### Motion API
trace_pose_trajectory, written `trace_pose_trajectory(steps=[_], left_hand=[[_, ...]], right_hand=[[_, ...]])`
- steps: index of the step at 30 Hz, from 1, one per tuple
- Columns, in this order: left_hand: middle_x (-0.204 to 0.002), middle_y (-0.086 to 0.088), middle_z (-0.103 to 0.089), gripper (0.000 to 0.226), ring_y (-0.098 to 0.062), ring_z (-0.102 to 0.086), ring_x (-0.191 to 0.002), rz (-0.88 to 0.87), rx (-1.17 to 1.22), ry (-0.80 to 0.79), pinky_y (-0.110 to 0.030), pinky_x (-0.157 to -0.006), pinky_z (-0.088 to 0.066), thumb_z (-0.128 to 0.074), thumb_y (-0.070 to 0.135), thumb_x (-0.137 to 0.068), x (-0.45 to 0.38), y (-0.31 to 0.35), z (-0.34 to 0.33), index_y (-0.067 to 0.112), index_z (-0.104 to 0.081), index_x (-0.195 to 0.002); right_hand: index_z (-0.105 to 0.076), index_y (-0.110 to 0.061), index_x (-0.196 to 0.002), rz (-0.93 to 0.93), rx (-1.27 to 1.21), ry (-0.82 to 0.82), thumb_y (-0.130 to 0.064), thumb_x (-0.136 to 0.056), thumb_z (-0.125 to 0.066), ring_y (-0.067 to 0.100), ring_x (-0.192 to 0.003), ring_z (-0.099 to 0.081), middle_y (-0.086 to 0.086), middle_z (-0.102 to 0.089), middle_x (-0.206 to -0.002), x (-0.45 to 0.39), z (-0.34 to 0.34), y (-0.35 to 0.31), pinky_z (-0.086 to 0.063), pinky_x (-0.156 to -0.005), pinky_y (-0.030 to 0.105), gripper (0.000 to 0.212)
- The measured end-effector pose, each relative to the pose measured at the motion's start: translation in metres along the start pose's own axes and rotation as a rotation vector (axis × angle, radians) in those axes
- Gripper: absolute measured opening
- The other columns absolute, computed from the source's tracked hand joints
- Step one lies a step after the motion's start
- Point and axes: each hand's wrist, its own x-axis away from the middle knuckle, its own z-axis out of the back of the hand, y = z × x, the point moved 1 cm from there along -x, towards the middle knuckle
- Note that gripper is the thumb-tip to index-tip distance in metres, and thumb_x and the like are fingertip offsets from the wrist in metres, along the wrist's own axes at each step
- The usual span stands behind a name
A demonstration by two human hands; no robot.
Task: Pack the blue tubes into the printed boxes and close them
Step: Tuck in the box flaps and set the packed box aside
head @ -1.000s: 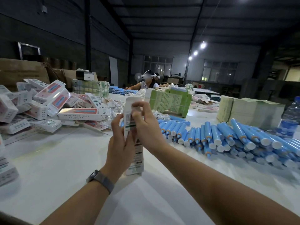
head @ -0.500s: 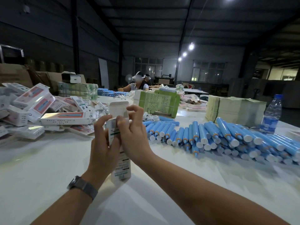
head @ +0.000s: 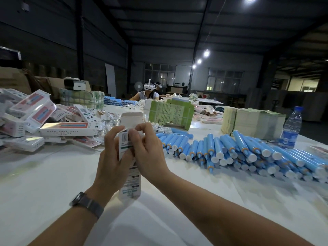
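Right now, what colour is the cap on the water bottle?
Blue; the water bottle's cap shows in the head view.

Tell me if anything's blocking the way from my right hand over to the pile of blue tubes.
Nothing visible does. The right hand grips the box, and only bare table lies between it and the blue tubes to its right.

Boxes [head: 35, 119] left on table [head: 44, 183]; tubes [head: 239, 153] right; bottle [head: 291, 128] behind tubes.

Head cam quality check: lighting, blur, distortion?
Head view: dim hall, ceiling lamps flare; white table bright with soft glare; wide-angle bends the edges; blue tubes smear toward the right edge; the printed box held by left hand and right hand has unreadable print.
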Motion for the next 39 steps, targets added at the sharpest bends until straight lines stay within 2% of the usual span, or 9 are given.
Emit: trace_pose_trajectory(steps=[5, 11, 14, 18, 21, 25, 29, 32, 39], left_hand=[[-0.099, 0.033, -0.064, 0.052, -0.001, -0.066, -0.081, 0.004, 0.046, -0.002, -0.013, -0.062, -0.051, -0.044, 0.037, -0.082, -0.002, 0.002, 0.000, 0.071, -0.032, -0.120], [-0.099, 0.023, -0.067, 0.050, -0.012, -0.069, -0.080, 0.033, 0.070, -0.009, -0.036, -0.062, -0.059, -0.045, 0.036, -0.081, -0.002, -0.003, 0.001, 0.066, -0.034, -0.120], [-0.096, 0.024, -0.067, 0.050, -0.012, -0.070, -0.078, 0.028, 0.081, -0.009, -0.030, -0.061, -0.057, -0.044, 0.033, -0.080, -0.002, -0.004, 0.002, 0.062, -0.035, -0.120], [-0.100, 0.025, -0.066, 0.049, -0.010, -0.070, -0.082, 0.039, 0.107, -0.004, -0.032, -0.064, -0.058, -0.046, 0.032, -0.082, -0.003, -0.006, 0.001, 0.059, -0.036, -0.121], [-0.108, 0.025, -0.064, 0.048, -0.010, -0.070, -0.091, 0.046, 0.095, -0.003, -0.036, -0.070, -0.062, -0.046, 0.034, -0.090, 0.000, -0.007, -0.002, 0.059, -0.032, -0.128], [-0.118, 0.034, -0.057, 0.053, -0.008, -0.066, -0.105, 0.037, 0.107, -0.010, -0.030, -0.081, -0.059, -0.044, 0.031, -0.097, 0.003, -0.006, -0.004, 0.054, -0.024, -0.140], [-0.124, 0.032, -0.059, 0.063, -0.009, -0.066, -0.111, 0.060, 0.181, -0.041, -0.024, -0.088, -0.055, -0.047, 0.028, -0.098, 0.003, -0.006, -0.004, 0.068, -0.019, -0.139], [-0.116, 0.023, -0.066, 0.062, -0.014, -0.068, -0.104, 0.093, 0.182, -0.058, -0.024, -0.081, -0.056, -0.045, 0.023, -0.098, 0.003, -0.010, -0.004, 0.067, -0.023, -0.137], [-0.124, 0.032, -0.059, 0.071, 0.001, -0.061, -0.115, 0.184, 0.212, -0.079, -0.013, -0.082, -0.052, -0.058, 0.029, -0.095, 0.004, -0.019, -0.006, 0.048, -0.020, -0.151]], right_hand=[[-0.045, -0.034, -0.093, -0.003, -0.022, 0.000, -0.046, -0.094, -0.046, 0.024, -0.075, -0.061, 0.002, -0.065, -0.081, 0.002, 0.001, 0.004, -0.052, -0.070, 0.048, 0.012], [-0.053, -0.033, -0.084, -0.010, -0.064, 0.007, -0.036, -0.091, -0.061, 0.015, -0.090, -0.064, -0.005, -0.067, -0.094, -0.006, 0.006, -0.003, -0.053, -0.078, 0.048, 0.011], [-0.058, -0.032, -0.081, 0.028, -0.132, 0.003, -0.019, -0.086, -0.075, 0.009, -0.105, -0.062, -0.013, -0.063, -0.112, -0.018, 0.014, -0.009, -0.052, -0.083, 0.033, 0.022], [-0.050, -0.038, -0.102, 0.075, -0.189, 0.009, -0.009, -0.084, -0.074, 0.008, -0.091, -0.065, -0.009, -0.067, -0.094, -0.019, 0.014, -0.013, -0.048, -0.073, 0.020, 0.043], [-0.058, -0.029, -0.110, 0.105, -0.146, 0.009, -0.006, -0.088, -0.067, 0.005, -0.094, -0.064, -0.006, -0.067, -0.096, -0.014, 0.011, -0.011, -0.046, -0.071, 0.013, 0.034], [-0.071, -0.011, -0.102, 0.109, -0.080, 0.013, -0.007, -0.091, -0.065, 0.012, -0.096, -0.062, 0.001, -0.062, -0.097, -0.013, 0.012, -0.006, -0.050, -0.075, 0.023, 0.013], [-0.073, -0.013, -0.098, 0.121, -0.064, -0.022, -0.014, -0.089, -0.071, 0.012, -0.094, -0.061, -0.001, -0.060, -0.095, -0.011, 0.017, -0.004, -0.052, -0.075, 0.025, 0.010], [-0.075, -0.016, -0.091, 0.103, -0.069, -0.033, -0.020, -0.090, -0.071, 0.009, -0.089, -0.060, -0.005, -0.057, -0.088, -0.013, 0.021, -0.006, -0.050, -0.075, 0.026, 0.005], [-0.073, -0.017, -0.089, 0.109, 0.047, -0.067, -0.018, -0.086, -0.075, 0.012, -0.089, -0.057, -0.005, -0.055, -0.088, -0.023, 0.018, -0.010, -0.049, -0.079, 0.029, 0.004]])
